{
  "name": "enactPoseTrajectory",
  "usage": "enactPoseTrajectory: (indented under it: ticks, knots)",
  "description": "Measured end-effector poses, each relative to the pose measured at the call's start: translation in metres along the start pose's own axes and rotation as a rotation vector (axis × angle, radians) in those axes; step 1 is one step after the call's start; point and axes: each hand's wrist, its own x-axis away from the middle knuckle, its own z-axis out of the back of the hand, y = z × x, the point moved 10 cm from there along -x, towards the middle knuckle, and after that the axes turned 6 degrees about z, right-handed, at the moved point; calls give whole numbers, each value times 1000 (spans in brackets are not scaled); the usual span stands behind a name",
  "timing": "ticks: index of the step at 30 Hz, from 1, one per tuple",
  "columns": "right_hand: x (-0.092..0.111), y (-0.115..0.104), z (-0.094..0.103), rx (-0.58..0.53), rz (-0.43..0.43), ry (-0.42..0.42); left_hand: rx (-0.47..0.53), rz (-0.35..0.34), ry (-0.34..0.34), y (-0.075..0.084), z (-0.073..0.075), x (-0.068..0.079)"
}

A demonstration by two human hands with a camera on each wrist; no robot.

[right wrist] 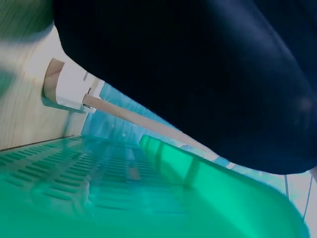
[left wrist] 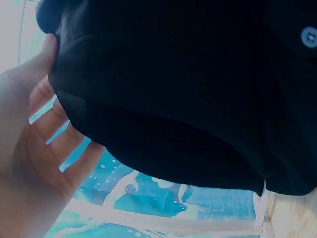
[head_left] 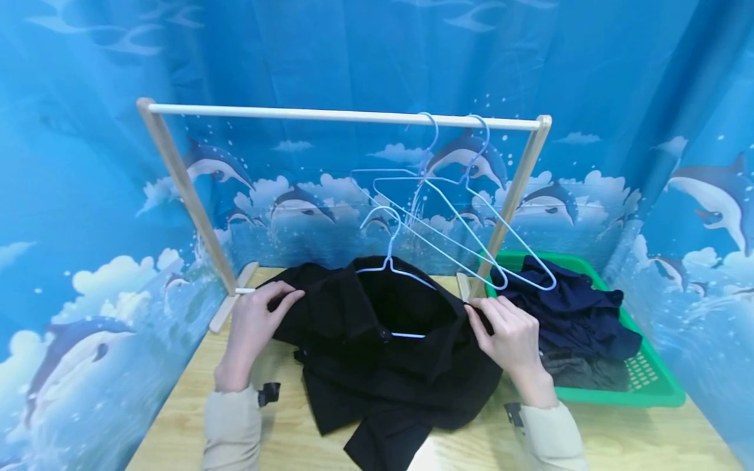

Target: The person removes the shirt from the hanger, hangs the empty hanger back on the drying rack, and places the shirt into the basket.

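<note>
A black button-up shirt is held up over the table, its collar opening facing up. Inside it sits a light-blue wire hanger, the hook standing out of the neck and a bit of the lower bar showing. My left hand pinches the shirt at the shoulder on the left; in the left wrist view its thumb presses the cloth edge, near a button. At the opposite shoulder my right hand pinches the cloth between thumb and fingers. Black cloth hides most of that hand in the right wrist view.
A wooden rack with a white rod stands behind the shirt. Two empty wire hangers hang toward its right end. To the right, a green basket holds dark navy and grey clothes. A dolphin-print curtain surrounds the wooden table.
</note>
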Motion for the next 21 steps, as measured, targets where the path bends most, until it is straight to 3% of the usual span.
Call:
enactPoseTrajectory:
  ticks: [6,13,21]
  knots:
    - [3,7,-6,0,-83,-52,10,-16,9,6,1,-1]
    - [3,7,-14,-34,-104,-110,15,-25,53,11,7,-2]
    - [8,-5,-29,-86,-96,-185,-81,-113,54,37,-1,-1]
